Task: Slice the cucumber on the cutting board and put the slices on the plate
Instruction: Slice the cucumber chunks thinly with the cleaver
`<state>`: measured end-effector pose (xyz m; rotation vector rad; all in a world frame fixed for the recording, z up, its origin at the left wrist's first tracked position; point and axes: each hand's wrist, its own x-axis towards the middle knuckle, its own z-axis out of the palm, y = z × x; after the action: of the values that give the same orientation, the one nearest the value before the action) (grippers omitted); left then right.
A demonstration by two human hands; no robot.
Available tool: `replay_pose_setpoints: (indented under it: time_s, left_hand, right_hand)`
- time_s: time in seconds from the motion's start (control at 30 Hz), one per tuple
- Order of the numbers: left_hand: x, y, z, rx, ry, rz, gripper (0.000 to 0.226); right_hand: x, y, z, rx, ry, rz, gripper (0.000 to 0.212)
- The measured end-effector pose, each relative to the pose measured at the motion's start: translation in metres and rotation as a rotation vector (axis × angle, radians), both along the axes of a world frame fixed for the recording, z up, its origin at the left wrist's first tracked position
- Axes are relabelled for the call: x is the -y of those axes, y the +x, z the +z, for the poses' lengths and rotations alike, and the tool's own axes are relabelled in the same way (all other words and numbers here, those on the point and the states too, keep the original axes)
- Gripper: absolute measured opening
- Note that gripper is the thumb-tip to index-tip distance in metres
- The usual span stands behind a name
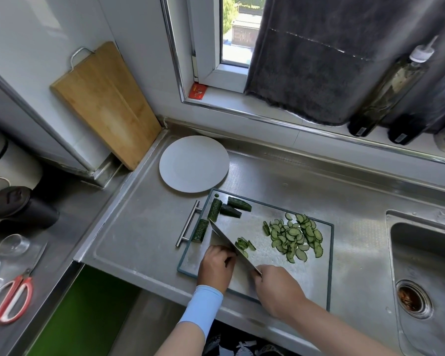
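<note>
At the far left of the bench (139, 240) lie red-handled scissors (9, 300) and a glass (13, 244), and a wooden board (106, 104) leans against the wall in the corner. The white plate (193, 164) sits on the bench just behind the far left corner of the cutting board (316, 278). Along the cutting board's left side, near its steel handle (189, 223), lie four uncut cucumber pieces (214, 209), two of them touching. The left hand (215, 265) rests on the cutting board with fingers curled, knuckles against the flat of the knife (229, 240); the blade hides what is under the fingers, so I cannot tell whether it holds a piece. A few fresh slices (243, 245) lie just right of the blade. The right hand (278, 291) is wrapped round the knife's handle, the blade slanting away to the left with its tip near the cucumber pieces. Further right, a loose pile of half-moon slices (296, 236) covers the cutting board's right half, well apart from the plate. Beyond the cutting board is the sink (421, 265), and dark bottles (385, 93) stand on the windowsill above.
</note>
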<state>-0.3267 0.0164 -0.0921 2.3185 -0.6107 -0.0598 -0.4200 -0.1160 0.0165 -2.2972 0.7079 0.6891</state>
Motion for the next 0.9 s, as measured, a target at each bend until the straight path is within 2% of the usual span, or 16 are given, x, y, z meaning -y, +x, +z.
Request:
replay_pose_setpoints:
  time_s: [0.3, 0.57, 0.7, 0.83, 0.9]
  left_hand:
    - [0.0, 0.0, -0.003, -0.007, 0.008, 0.007, 0.022]
    - [0.013, 0.004, 0.006, -0.034, 0.022, -0.003, 0.024]
    - [0.041, 0.007, 0.021, -0.059, 0.087, -0.092, 0.012]
    - [0.065, 0.008, 0.034, -0.222, 0.21, -0.148, 0.02]
    - [0.065, 0.008, 0.045, -0.291, 0.129, -0.032, 0.023]
  right_hand:
    - [0.002, 0.012, -0.007, 0.022, 0.021, 0.002, 0.031]
    - [0.036, -0.002, -0.004, 0.065, 0.034, -0.09, 0.039]
    - [0.057, -0.015, 0.003, 0.121, 0.033, -0.146, 0.038]
    - [0.073, -0.029, 0.014, 0.195, -0.077, -0.123, 0.025]
    - [0.08, -0.035, 0.02, 0.22, -0.186, -0.068, 0.016]
